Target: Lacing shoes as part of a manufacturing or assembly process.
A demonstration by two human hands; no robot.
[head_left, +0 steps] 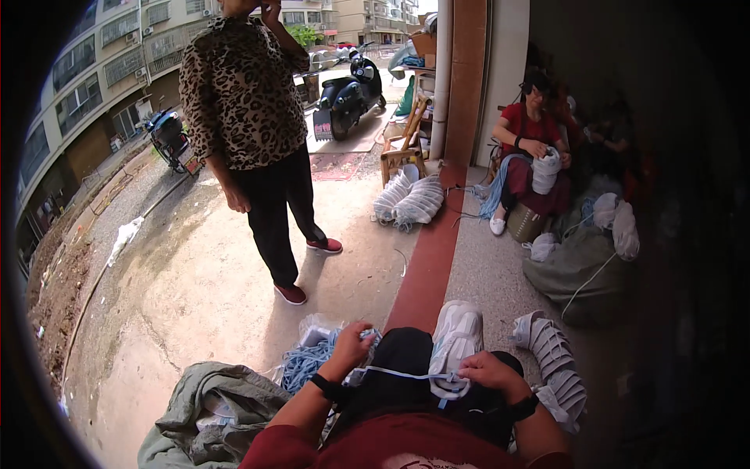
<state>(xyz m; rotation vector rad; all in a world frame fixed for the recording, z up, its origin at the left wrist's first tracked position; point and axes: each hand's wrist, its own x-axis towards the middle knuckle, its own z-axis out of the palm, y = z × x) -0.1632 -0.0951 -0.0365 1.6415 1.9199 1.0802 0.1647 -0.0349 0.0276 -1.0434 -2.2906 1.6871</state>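
A white, ribbed stack of what look like shoe uppers [455, 332] rests lengthwise on my dark-trousered lap. My right hand [492, 370] is closed at its near end, pinching a light blue lace [402, 374] between thumb and fingers. That lace stretches leftward across my thigh toward the area below my left hand [351, 345]. The left hand is raised beside a tangled heap of blue laces [305, 367], its fingers curled; whatever they grip, if anything, cannot be made out. Both wrists wear dark bands.
Another grey-white stack [553, 356] lies right of my leg. Green cloth [211, 391] is bunched at my left. A standing person [254, 141] is ahead; a seated person [531, 133] holds white pieces at right, near a green sack [582, 270]. More stacks [410, 199] lie by a bamboo chair [402, 152].
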